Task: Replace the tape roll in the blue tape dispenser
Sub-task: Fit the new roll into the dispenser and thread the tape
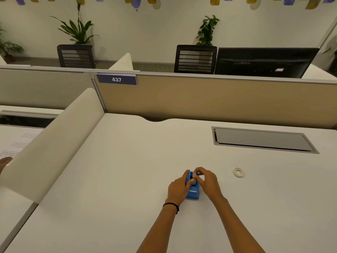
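The blue tape dispenser (193, 193) stands on the white desk (127, 179), its cutter end toward me. My left hand (177, 189) wraps its left side, thumb pressed on top. My right hand (207, 180) is curled over the far right side, fingertips pinching a small whitish tape roll (195, 177) at the dispenser's top slot. How deep the roll sits in the slot is hidden by my fingers. A pale ring, a bare tape core (238, 172), lies flat on the desk to the right, apart from both hands.
A grey cable hatch (262, 139) is set into the desk at the back right. A beige partition (209, 99) closes the far edge and a white divider (54, 141) runs along the left. Another person's hand (4, 161) shows at the far left.
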Motion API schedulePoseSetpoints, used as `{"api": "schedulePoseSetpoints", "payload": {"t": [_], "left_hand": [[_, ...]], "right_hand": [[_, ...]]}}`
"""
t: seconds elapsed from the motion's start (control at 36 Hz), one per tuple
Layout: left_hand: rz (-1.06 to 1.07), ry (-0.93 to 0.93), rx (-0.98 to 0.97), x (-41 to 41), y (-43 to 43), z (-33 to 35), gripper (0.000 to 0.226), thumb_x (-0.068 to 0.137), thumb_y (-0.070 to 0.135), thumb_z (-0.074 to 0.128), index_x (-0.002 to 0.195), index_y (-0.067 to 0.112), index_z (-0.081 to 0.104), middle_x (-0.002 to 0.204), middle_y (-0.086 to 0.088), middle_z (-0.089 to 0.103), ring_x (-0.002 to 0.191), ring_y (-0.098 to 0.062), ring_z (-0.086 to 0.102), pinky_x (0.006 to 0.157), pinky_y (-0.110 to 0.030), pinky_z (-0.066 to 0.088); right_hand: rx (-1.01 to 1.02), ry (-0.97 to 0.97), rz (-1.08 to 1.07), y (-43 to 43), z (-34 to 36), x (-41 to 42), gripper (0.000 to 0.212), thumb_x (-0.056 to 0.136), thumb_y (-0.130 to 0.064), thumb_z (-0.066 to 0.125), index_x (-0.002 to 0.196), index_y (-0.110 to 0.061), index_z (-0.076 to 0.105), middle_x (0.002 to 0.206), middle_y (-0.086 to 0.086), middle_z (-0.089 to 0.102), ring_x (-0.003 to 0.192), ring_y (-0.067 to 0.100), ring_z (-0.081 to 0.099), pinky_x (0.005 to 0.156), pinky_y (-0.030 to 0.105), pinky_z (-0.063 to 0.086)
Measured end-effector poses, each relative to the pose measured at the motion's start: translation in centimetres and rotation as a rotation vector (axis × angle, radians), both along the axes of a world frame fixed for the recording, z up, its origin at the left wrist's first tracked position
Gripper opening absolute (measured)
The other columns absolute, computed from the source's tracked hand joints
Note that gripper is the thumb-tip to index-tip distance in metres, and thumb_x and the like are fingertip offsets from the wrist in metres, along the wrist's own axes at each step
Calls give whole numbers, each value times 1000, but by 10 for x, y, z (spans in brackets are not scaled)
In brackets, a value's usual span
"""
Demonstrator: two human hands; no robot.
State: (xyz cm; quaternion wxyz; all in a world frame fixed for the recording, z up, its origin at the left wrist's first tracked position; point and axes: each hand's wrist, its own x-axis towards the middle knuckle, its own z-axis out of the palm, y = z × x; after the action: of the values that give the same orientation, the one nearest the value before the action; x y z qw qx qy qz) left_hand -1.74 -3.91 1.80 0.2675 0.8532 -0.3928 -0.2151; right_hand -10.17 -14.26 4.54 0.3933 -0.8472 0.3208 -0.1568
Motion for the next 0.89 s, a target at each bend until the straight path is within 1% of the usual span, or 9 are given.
{"api": "schedulePoseSetpoints", "payload": {"t": [0.14,0.31,0.36,0.5,0.58,0.64,0.67,0.75,0.89], "left_hand": [[3,2,5,0,0,-1,54,96,50,31,145,26,24,112,-6,68,92,-21,66,70,-22,46],[6,-4,2,1,0,-1,56,97,50,30,146,25,22,113,-6,67,93,-21,65,72,-22,48],[9,-4,-1,0,0,-1,55,97,49,30,145,25,23,111,-7,68,92,-21,65,71,-22,47],[17,8,-8,0,0,-1,56,95,51,32,145,26,24,106,-6,69,89,-21,65,74,-26,50],[17,19,-23,-1,1,1,62,91,59,31,144,27,27,99,-7,70,84,-21,65,70,-25,48],[18,41,-25,-1,1,2,76,82,70,24,144,26,27,99,-6,70,85,-20,66,72,-25,50],[15,41,-22,-1,1,2,76,82,70,24,144,26,27,100,-6,70,85,-20,66,73,-25,50],[14,12,-18,0,0,2,59,92,56,37,143,27,28,102,-6,70,86,-21,66,72,-26,50],[26,28,-17,-1,-1,2,57,93,53,38,143,26,30,107,-5,70,90,-21,66,75,-27,49]], "right_hand": [[10,-16,-6,0,1,0,11,84,-17,64,90,-9,62,93,9,70,89,21,65,85,36,51],[26,-22,-15,-1,0,0,12,84,-18,64,90,-9,60,93,8,70,89,21,64,86,38,51],[20,-19,-6,-1,0,0,12,84,-16,64,90,-8,59,94,9,69,89,20,64,87,39,52],[23,-13,23,-2,0,0,13,84,-14,64,94,-7,61,98,11,69,92,23,63,89,39,50],[63,-41,4,-1,-1,-4,17,83,-12,64,99,-5,63,103,13,69,96,25,62,91,37,48],[75,-69,-13,1,-3,-7,19,84,-10,63,103,-5,64,106,13,68,98,25,62,93,38,48],[78,-85,-19,2,-4,-9,20,85,-9,62,104,-6,65,107,13,68,99,24,61,94,37,47],[93,-127,-31,5,-6,-13,19,88,-10,58,106,-7,65,110,12,67,99,19,60,92,29,46],[74,-94,-22,3,-7,-9,20,90,-10,54,106,-4,65,109,14,67,98,21,60,89,27,45]]}}
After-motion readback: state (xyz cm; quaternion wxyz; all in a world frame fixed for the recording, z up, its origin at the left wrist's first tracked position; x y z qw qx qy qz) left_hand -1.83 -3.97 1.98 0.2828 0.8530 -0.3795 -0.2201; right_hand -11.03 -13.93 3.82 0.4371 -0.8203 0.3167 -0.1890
